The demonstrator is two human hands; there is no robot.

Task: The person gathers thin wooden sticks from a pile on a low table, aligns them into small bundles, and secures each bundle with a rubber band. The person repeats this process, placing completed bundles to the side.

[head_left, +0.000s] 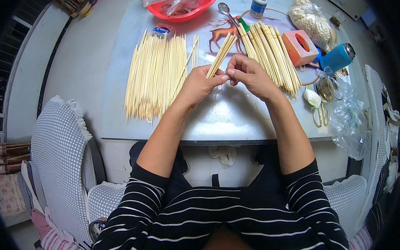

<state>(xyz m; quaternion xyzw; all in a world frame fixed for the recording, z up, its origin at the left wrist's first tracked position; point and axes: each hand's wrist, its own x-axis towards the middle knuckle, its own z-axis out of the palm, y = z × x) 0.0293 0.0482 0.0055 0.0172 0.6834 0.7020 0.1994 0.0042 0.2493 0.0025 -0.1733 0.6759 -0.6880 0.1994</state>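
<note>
Bamboo skewers were pinched as a small bundle between the left hand and right hand, both closed, between two skewer piles on the table

Head camera looks steeply down, close over table.

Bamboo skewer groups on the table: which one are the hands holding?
The small middle bundle of pale bamboo skewers, pinched by left hand and right hand; the flat left pile and right heap lie untouched.
</note>
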